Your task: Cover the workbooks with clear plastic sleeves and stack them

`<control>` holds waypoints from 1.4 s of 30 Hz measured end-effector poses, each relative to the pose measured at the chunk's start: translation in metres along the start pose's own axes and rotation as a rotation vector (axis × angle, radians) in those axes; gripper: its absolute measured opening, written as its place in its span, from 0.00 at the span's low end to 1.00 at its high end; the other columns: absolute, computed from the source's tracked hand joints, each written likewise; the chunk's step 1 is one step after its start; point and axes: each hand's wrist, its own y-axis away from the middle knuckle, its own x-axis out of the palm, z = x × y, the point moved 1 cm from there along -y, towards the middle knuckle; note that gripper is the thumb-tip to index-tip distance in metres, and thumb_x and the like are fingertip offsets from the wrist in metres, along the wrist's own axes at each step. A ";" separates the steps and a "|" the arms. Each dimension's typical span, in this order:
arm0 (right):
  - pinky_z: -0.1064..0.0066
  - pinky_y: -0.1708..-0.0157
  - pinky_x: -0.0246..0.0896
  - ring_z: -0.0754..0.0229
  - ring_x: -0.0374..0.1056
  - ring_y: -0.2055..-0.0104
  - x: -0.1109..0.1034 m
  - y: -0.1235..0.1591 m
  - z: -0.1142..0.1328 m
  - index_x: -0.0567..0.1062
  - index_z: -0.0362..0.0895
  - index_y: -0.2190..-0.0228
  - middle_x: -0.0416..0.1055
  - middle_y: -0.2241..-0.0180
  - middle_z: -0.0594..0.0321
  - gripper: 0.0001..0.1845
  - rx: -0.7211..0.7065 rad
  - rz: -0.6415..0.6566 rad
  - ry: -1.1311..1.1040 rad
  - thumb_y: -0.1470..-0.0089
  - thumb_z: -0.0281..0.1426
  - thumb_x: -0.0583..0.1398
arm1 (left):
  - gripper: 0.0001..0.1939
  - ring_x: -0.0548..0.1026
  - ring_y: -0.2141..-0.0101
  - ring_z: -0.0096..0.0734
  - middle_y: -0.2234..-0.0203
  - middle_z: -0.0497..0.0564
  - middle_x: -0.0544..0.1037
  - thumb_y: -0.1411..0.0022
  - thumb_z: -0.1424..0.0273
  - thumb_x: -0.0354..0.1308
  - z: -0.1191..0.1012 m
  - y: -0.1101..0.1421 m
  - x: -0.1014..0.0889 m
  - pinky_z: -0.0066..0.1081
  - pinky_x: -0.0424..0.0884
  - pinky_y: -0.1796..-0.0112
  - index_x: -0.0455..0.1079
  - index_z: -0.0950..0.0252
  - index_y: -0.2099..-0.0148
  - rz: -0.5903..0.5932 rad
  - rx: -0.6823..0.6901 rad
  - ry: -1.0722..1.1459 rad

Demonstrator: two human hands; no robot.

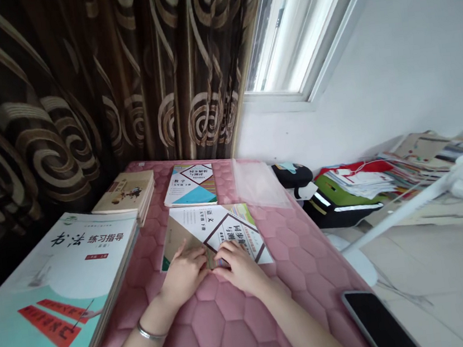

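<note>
A workbook [224, 222] with a white, tan and purple-lined cover lies flat and askew on the pink quilted surface. My left hand [187, 272], a silver bangle at its wrist, rests on the workbook's near edge with its fingers bent and close together. Beside it, my right hand [239, 265] has its fingers curled at the same edge, thumb towards the left hand. Both hands cover part of the cover's lower side, and the undersides of the fingers are hidden. Just beyond lies a second workbook [191, 187] with a blue and white cover.
At left stand a stack of large teal and white books [77, 260] and a pile of smaller tan books [126, 192]. A translucent plastic sheet [258, 181] lies at the far right. A phone [380, 321] rests at the near right edge. A white fan [405, 211] and bags stand beyond.
</note>
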 end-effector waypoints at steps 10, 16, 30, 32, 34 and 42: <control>0.68 0.60 0.62 0.58 0.69 0.61 -0.048 0.014 -0.046 0.73 0.46 0.72 0.71 0.64 0.63 0.07 0.171 0.098 -0.114 0.55 0.29 0.67 | 0.09 0.68 0.44 0.43 0.46 0.49 0.74 0.43 0.68 0.62 0.032 0.018 -0.038 0.51 0.56 0.41 0.78 0.54 0.58 0.115 -0.279 -0.050; 0.70 0.60 0.61 0.59 0.69 0.61 -0.068 0.025 -0.064 0.75 0.47 0.73 0.72 0.64 0.64 0.04 0.239 0.169 -0.204 0.56 0.28 0.63 | 0.16 0.69 0.44 0.36 0.45 0.47 0.72 0.43 0.76 0.57 0.041 0.023 -0.045 0.36 0.63 0.43 0.77 0.56 0.55 0.171 -0.309 0.081; 0.67 0.59 0.61 0.60 0.66 0.62 -0.069 0.040 -0.092 0.75 0.48 0.64 0.71 0.58 0.64 0.13 0.305 0.285 -0.293 0.55 0.28 0.58 | 0.39 0.62 0.40 0.30 0.41 0.44 0.67 0.57 0.90 0.44 0.058 0.031 -0.043 0.38 0.57 0.39 0.73 0.55 0.48 0.233 -0.320 0.266; 0.68 0.59 0.61 0.60 0.66 0.62 -0.072 0.041 -0.092 0.75 0.49 0.64 0.70 0.58 0.65 0.14 0.324 0.294 -0.267 0.55 0.27 0.58 | 0.37 0.62 0.40 0.30 0.42 0.45 0.68 0.55 0.89 0.45 0.057 0.031 -0.045 0.37 0.57 0.39 0.74 0.56 0.48 0.235 -0.323 0.271; 0.68 0.60 0.61 0.60 0.66 0.62 -0.075 0.040 -0.086 0.74 0.49 0.64 0.70 0.58 0.66 0.14 0.344 0.296 -0.221 0.55 0.27 0.58 | 0.30 0.64 0.41 0.31 0.42 0.47 0.69 0.51 0.86 0.48 0.052 0.029 -0.046 0.38 0.57 0.39 0.75 0.56 0.50 0.230 -0.334 0.223; 0.59 0.55 0.56 0.51 0.62 0.55 -0.035 0.008 -0.017 0.70 0.46 0.72 0.67 0.62 0.60 0.13 0.161 0.058 0.104 0.51 0.41 0.64 | 0.18 0.66 0.44 0.49 0.45 0.59 0.71 0.42 0.64 0.60 -0.004 0.009 -0.014 0.62 0.40 0.40 0.68 0.62 0.49 0.048 -0.278 -0.066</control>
